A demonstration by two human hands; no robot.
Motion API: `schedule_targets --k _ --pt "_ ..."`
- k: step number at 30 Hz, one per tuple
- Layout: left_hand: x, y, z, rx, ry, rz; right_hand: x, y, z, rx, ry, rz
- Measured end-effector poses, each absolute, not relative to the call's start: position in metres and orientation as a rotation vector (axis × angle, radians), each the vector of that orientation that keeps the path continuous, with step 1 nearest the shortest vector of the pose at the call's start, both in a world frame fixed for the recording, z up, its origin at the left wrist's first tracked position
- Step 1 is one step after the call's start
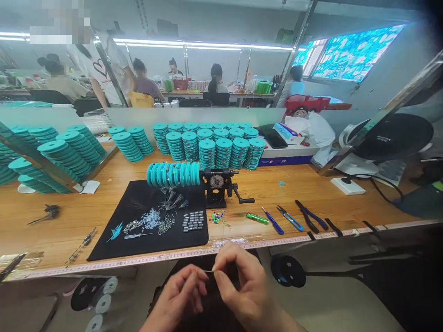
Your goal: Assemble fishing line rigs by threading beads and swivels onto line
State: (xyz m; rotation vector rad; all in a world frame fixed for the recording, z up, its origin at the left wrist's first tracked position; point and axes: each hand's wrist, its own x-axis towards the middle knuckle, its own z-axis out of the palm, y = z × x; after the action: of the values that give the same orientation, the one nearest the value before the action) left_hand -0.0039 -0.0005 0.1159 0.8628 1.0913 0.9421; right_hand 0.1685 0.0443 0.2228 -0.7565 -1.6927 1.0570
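Observation:
Close to the bench's front edge, my left hand (182, 293) and my right hand (242, 286) face each other, both pinched. A thin pale strand (208, 271) spans the small gap between their fingertips. Behind them lies a black mat (121, 230) with small grey-blue pieces (150, 219), grey cylinders (193, 221), metal bits and fine wires. Teal spools (173, 174) sit on the shaft of a black hand-cranked winder (217, 184) behind the mat. Colourful beads (217, 216) lie in front of the winder.
Right of the beads are a green tube (257, 218), a blue pen-like tool (273, 221), blue snips (290, 218) and pliers (311, 216). Stacked teal spools (206, 152) stand behind. A measuring tape (138, 260) lines the front edge. Several people sit beyond.

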Motion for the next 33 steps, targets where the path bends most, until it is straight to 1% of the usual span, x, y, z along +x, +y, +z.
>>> schedule_targets --k 3,6,11,15,19,22,24,27,33 --pt "-0.012 0.003 0.16 0.982 1.002 1.031 0.169 0.044 0.209 -0.848 -1.723 1.149" --pt "-0.012 0.003 0.184 1.104 1.034 1.045 0.171 0.042 0.203 -0.879 -1.81 1.17" --pt "-0.005 0.0 0.19 1.346 1.275 1.015 0.169 0.041 0.2 -0.909 -1.93 1.128" --pt "-0.013 0.002 0.189 1.612 1.437 1.0 0.169 0.044 0.193 -0.918 -1.907 1.112" --pt "-0.05 0.016 0.174 1.71 1.726 1.069 0.171 0.058 0.179 -1.0 -1.771 1.03" --pt "-0.085 0.033 0.146 1.839 1.977 1.223 0.163 0.082 0.164 -1.059 -1.907 0.775" --pt "-0.102 0.044 0.126 1.893 2.014 1.277 0.149 0.102 0.153 -1.046 -2.06 0.62" --pt "-0.108 0.055 0.106 1.926 2.062 1.351 0.116 0.127 0.137 -0.979 -2.197 0.533" --pt "-0.1 0.062 0.091 1.984 2.063 1.35 0.079 0.138 0.124 -0.929 -2.362 0.362"
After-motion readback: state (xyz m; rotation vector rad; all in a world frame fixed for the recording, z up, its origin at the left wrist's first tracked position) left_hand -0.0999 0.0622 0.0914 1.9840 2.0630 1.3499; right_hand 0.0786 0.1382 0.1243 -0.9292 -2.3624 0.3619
